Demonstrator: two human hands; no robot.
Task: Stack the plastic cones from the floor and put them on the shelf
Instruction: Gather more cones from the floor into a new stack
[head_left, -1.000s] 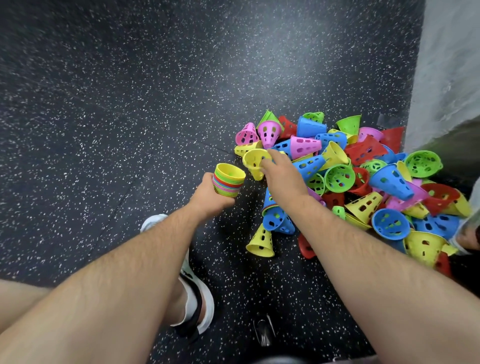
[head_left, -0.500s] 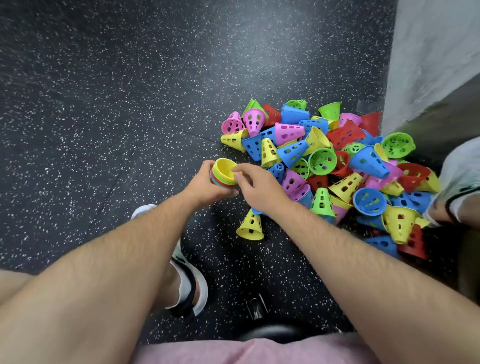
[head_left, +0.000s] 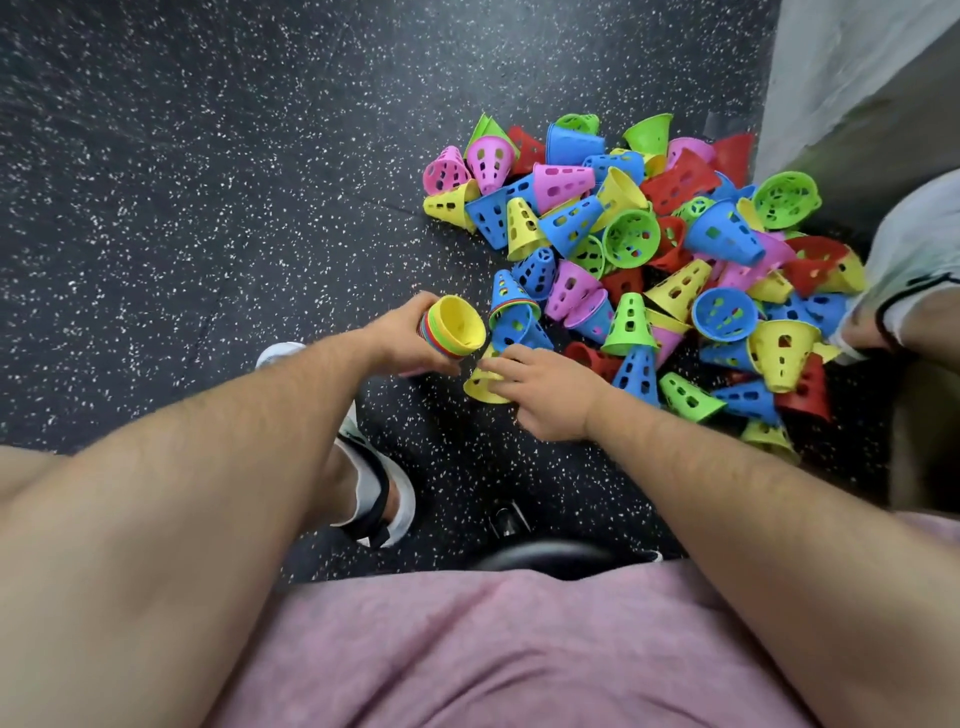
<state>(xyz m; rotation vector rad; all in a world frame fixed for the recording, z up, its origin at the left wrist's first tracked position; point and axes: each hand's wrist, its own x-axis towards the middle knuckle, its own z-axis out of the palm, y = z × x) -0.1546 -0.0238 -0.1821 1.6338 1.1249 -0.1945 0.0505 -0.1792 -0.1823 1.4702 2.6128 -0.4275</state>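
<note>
Both bare forearms are stretched forward and down. The left hand (head_left: 402, 340) is curled round a tilted stack of nested cones (head_left: 457, 327). The right hand (head_left: 550, 392) is turned palm down, its fingers (head_left: 498, 366) laid on a yellow cone (head_left: 483, 388); a grip cannot be made out.

floor (head_left: 208, 208): speckled black | cone pile (head_left: 631, 236) (mixed colours) | 1 shoe (head_left: 374, 493)

Bright, even light with soft shadows under the cone pile (head_left: 649, 270), wide-angle bending at the frame edges, slight softness throughout.
</note>
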